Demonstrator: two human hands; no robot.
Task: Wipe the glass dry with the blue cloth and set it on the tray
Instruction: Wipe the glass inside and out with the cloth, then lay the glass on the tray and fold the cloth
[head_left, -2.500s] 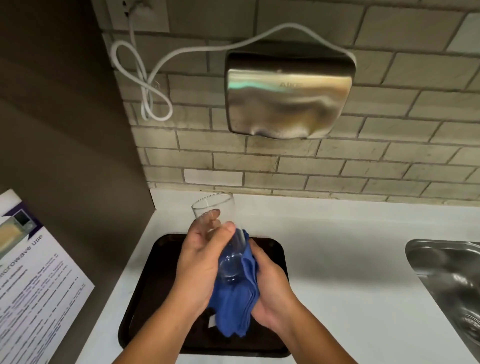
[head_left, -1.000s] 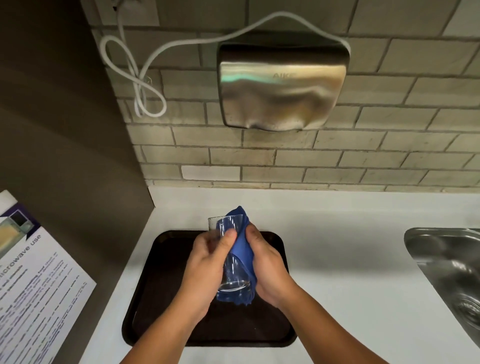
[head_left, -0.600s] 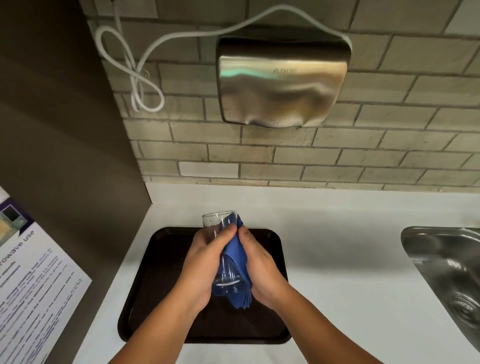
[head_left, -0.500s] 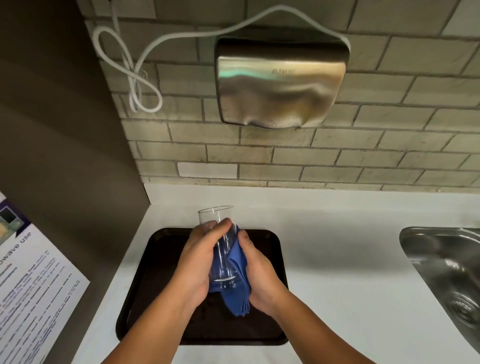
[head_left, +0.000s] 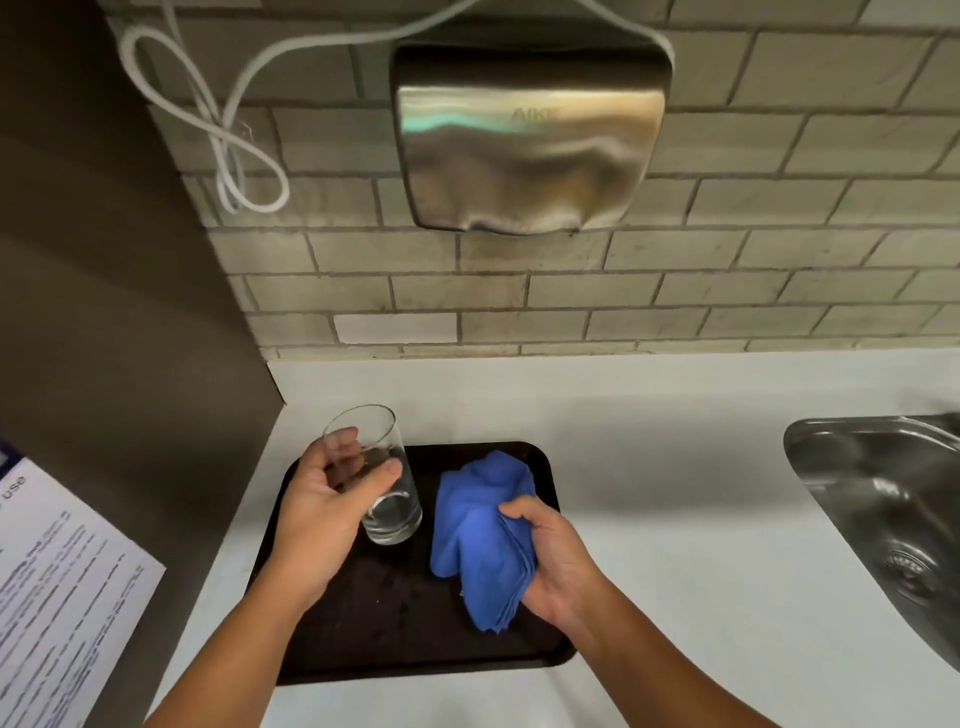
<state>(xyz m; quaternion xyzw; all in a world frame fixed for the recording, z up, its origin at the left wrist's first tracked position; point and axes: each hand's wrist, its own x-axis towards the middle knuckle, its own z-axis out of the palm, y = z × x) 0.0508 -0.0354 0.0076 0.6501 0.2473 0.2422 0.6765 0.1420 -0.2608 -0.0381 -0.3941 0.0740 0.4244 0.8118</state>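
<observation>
My left hand (head_left: 322, 514) grips a clear drinking glass (head_left: 387, 499), tilted with its rim up and to the left, over the left part of a dark tray (head_left: 395, 618). Whether its base touches the tray I cannot tell. My right hand (head_left: 556, 561) holds the bunched blue cloth (head_left: 480, 525) over the right half of the tray, a short gap away from the glass. The cloth no longer touches the glass.
A white counter (head_left: 675, 493) carries the tray. A steel sink (head_left: 893, 519) lies at the right edge. A metal hand dryer (head_left: 530, 135) with a white cable hangs on the brick wall above. A dark side panel with a printed sheet (head_left: 57, 587) stands left.
The hands have come apart: the cloth has come off the glass and moved right with my right hand, while my left hand has carried the glass left and lower over the tray.
</observation>
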